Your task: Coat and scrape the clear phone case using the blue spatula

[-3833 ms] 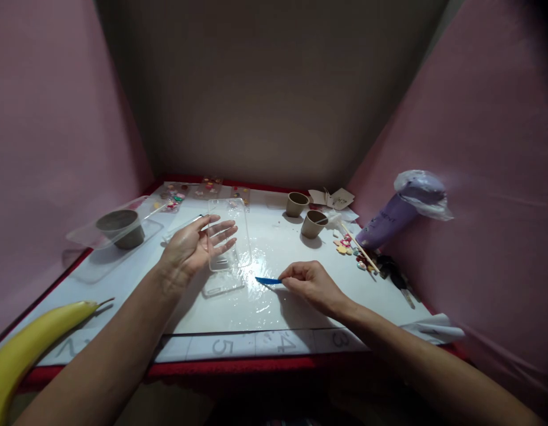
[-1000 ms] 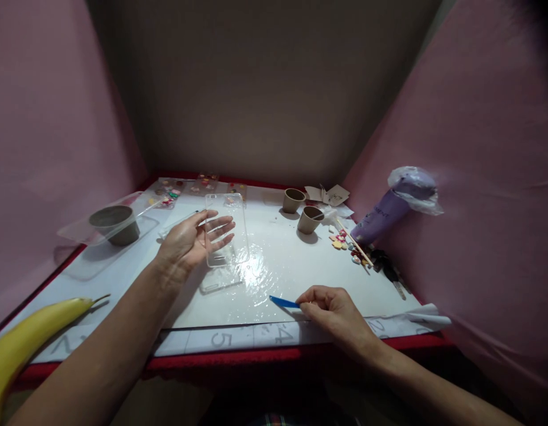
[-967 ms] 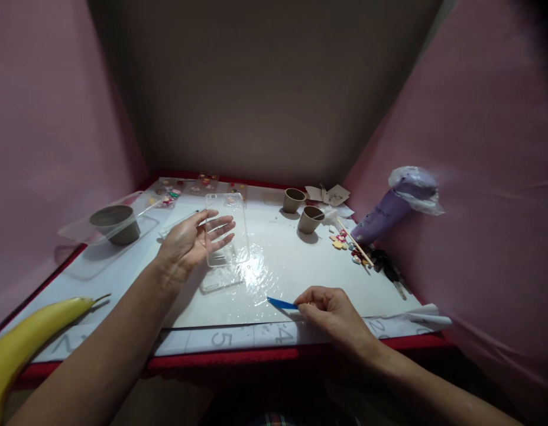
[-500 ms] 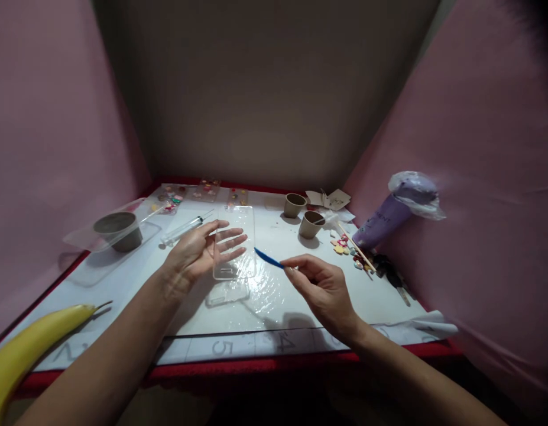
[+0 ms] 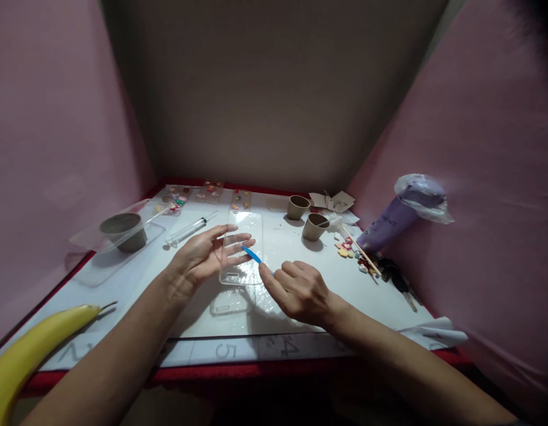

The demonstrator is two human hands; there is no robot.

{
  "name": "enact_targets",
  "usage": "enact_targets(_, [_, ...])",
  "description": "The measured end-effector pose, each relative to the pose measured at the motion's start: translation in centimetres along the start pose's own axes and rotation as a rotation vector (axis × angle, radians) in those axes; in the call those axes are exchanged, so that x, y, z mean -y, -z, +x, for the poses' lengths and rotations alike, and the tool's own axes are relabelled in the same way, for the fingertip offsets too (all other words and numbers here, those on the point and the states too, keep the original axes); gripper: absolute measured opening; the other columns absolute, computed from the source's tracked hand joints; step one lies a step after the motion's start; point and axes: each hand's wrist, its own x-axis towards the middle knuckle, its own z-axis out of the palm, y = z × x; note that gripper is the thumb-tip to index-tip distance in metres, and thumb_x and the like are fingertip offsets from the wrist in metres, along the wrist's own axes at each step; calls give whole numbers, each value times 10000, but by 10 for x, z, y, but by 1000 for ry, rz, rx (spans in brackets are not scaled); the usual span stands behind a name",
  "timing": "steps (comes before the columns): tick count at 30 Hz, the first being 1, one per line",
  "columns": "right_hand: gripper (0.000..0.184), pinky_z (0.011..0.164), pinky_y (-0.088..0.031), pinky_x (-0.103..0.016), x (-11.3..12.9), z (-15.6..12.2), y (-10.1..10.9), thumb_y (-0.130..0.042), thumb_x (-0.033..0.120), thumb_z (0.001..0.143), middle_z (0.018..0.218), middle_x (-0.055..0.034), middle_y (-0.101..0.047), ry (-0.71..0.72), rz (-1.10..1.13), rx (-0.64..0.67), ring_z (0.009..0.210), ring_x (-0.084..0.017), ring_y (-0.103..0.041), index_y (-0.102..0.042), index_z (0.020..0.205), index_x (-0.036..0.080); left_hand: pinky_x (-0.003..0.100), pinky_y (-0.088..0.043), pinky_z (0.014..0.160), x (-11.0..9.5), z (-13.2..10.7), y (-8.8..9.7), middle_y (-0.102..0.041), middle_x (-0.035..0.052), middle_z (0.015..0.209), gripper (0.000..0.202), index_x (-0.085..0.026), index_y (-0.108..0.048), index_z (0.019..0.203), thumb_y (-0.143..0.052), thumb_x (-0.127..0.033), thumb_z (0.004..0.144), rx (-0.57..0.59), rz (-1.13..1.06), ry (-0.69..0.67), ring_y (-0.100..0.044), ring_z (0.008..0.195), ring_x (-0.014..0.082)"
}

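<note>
My left hand [image 5: 203, 257] holds up a clear phone case [image 5: 251, 278] above the white sheet, its spread fingers showing through from behind. In my right hand [image 5: 298, 290], a small blue plastic knife [image 5: 251, 254] is pinched, the fist turned with its back upward. The blade lies across the front of the case near my left fingertips; whether it touches the case I cannot tell. Below is the case's shadow or reflection on the shiny surface.
A banana [image 5: 47, 331] lies at front left, near a grey cup [image 5: 125, 234] under clear plastic. A syringe [image 5: 187, 231] and decorated cases [image 5: 210, 191] sit behind. Brown cups [image 5: 315, 228], charms [image 5: 344, 247], wooden stick [image 5: 360, 251] and purple piping bag [image 5: 391, 222] are rightward.
My right hand has moved left and rolled over, bringing the knife blade from beside the case to in front of it. My left hand keeps holding the case, and the whole view shifts slightly.
</note>
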Motion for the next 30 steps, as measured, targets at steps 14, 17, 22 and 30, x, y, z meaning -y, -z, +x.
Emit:
enact_targets(14, [216, 547, -364, -251, 5, 4, -10, -492, 160, 921, 606, -7, -627, -593, 555, -25, 533, -103, -500, -705, 951, 151, 478, -602, 675, 0, -1, -3, -680, 209, 949, 82, -124, -569, 844, -493, -99, 860, 0, 9, -3, -707, 876, 328])
enact_targets(17, [189, 516, -342, -234, -1, 4, -15, -554, 253, 896, 570, 25, -554, -937, 876, -45, 505, -90, -426, -720, 917, 165, 530, -588, 725, 1, -1, -1, -679, 198, 943, 90, -125, -574, 849, -488, -106, 868, 43, -1, -2, -704, 895, 330])
enact_targets(22, [204, 463, -250, -230, -10, 1, -13, -620, 329, 839, 549, 44, -445, -1226, 1085, -107, 507, -89, -340, -727, 889, 162, 554, -578, 750, 1, 0, 0, -671, 205, 950, 101, -119, -583, 848, -486, -120, 876, 57, -5, 14, -697, 924, 354])
enact_targets(30, [234, 469, -252, -224, -5, 8, -14, -675, 374, 785, 580, 37, -498, -1250, 1326, -67, 510, -75, -343, -718, 845, 151, 545, -582, 741, 1, 1, 1, -671, 207, 985, 82, -121, -579, 844, -501, -109, 869, 64, 4, 14, -695, 930, 347])
